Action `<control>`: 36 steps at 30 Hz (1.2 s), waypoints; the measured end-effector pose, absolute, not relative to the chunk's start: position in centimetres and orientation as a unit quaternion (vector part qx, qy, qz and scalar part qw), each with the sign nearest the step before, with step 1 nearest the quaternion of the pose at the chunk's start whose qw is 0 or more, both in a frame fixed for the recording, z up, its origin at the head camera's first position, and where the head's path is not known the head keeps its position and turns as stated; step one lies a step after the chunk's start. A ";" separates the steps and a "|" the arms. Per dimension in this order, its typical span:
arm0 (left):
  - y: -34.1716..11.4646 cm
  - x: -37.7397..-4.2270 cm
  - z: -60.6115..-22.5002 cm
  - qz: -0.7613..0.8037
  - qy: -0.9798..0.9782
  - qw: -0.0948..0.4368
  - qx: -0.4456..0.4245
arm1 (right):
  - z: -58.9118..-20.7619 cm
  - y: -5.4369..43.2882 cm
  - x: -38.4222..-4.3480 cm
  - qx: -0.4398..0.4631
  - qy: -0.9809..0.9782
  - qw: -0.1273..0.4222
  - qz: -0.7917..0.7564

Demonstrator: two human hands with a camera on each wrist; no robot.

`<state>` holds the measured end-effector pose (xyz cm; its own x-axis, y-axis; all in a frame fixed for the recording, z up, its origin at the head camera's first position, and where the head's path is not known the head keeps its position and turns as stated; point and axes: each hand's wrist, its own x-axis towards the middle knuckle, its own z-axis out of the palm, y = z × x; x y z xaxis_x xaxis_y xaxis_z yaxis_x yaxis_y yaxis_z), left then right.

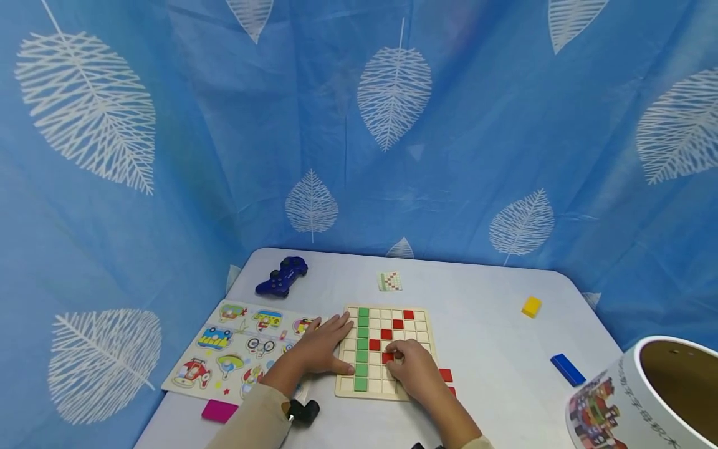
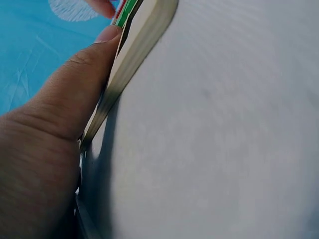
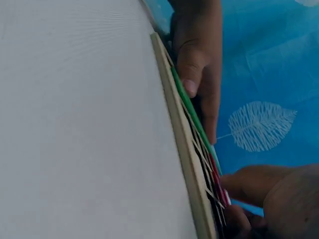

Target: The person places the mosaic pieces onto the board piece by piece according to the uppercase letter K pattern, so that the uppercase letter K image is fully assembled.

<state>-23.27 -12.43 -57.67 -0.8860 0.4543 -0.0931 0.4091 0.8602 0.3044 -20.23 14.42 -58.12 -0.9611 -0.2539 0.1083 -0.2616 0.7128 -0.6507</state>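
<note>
A wooden grid board (image 1: 349,395) lies flat on the white table. A column of green tiles (image 1: 361,357) fills one line of its squares, and several red tiles (image 1: 397,324) form a diagonal. My left hand (image 1: 321,348) rests with spread fingers on the board's left edge; its thumb (image 2: 75,84) touches the rim in the left wrist view. My right hand (image 1: 414,369) is over the lower right of the board, thumb and index finger pinching a red tile (image 1: 387,358) at a square. Loose red tiles (image 1: 445,375) lie beside the board's right edge, partly behind the right forearm.
A small pattern card (image 1: 389,281) lies behind the board. At left are a picture puzzle board (image 1: 185,391), a blue game controller (image 1: 282,277) and a magenta block (image 1: 219,411). Rightward sit a yellow block (image 1: 531,307), a blue block (image 1: 568,370) and a large white printed bucket (image 1: 628,399).
</note>
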 end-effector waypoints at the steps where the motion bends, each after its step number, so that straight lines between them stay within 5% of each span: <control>1: -12.4 -23.3 -57.7 0.142 0.961 0.081 0.224 | -58.1 14.8 -20.3 0.135 -0.921 0.003 0.365; 8: -12.4 -23.3 -57.7 0.146 0.961 0.081 0.222 | -57.7 21.1 -20.9 0.055 -0.920 0.007 0.389; 16: -12.3 -23.1 -58.1 0.163 0.960 0.081 0.214 | -58.4 27.2 -20.0 0.046 -0.940 -0.067 0.333; 29: -12.1 -23.3 -58.0 0.150 0.963 0.077 0.211 | -58.5 27.3 -20.1 0.040 -0.943 -0.054 0.327; 36: -12.3 -23.3 -58.2 0.156 0.961 0.072 0.215 | -57.5 23.6 -19.2 0.054 -0.931 -0.025 0.361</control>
<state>-23.27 -12.31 -58.17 -0.8974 0.4354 -0.0719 0.3904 0.8592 0.3306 -19.21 23.60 -57.51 -0.9929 -0.1183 -0.0084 -0.0816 0.7330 -0.6753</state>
